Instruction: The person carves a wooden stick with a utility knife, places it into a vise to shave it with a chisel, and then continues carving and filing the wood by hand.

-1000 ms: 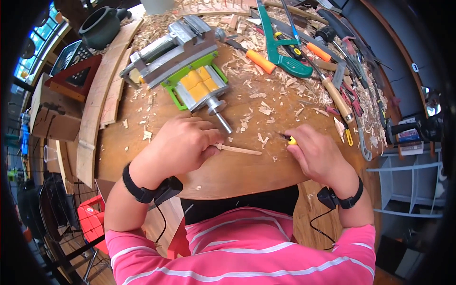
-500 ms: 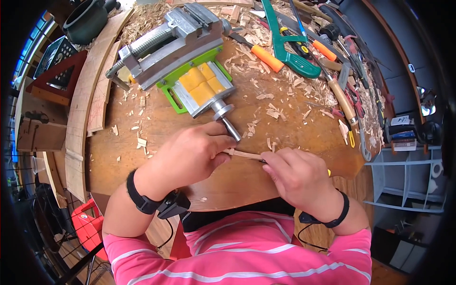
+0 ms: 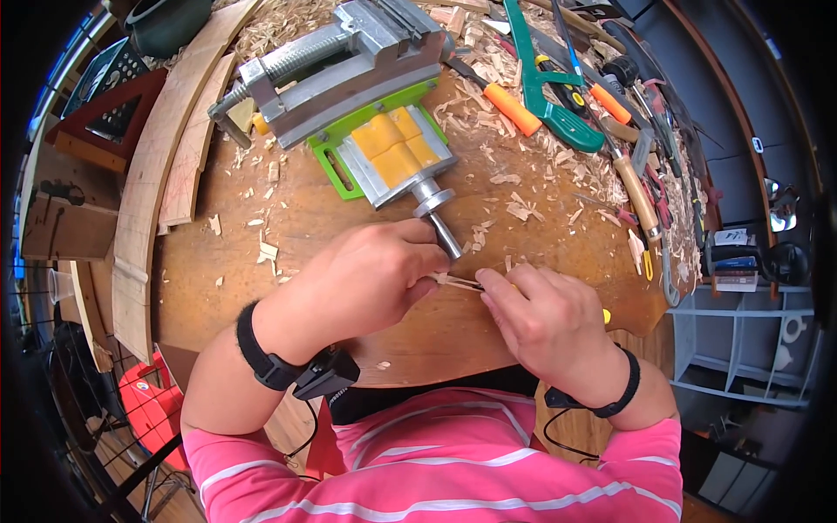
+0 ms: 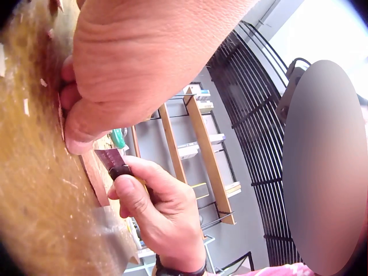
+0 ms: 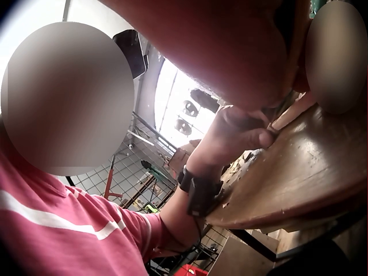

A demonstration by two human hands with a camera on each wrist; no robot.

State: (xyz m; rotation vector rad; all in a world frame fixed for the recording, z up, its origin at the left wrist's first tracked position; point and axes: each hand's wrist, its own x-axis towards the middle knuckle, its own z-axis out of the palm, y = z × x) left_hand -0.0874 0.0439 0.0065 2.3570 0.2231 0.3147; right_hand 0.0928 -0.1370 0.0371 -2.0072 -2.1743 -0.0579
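My left hand pinches the end of a thin wooden strip just above the table, beside the vise's metal spindle. In the left wrist view, my right hand grips a knife whose short dark blade stands close to the left hand's fingertips. The knife's yellow end shows beyond the right hand in the head view. In the right wrist view, the left hand holds the strip near the table's edge; the blade is hidden there.
A metal vise on a green base stands behind the left hand. Long boards lie at the left. Wood shavings, an orange-handled tool, a green-handled saw and a wooden-handled tool lie at the back right.
My right hand has moved left and nearer my body, bringing the knife to the strip. My left hand has shifted slightly right. The head view has shifted, so the vise appears larger.
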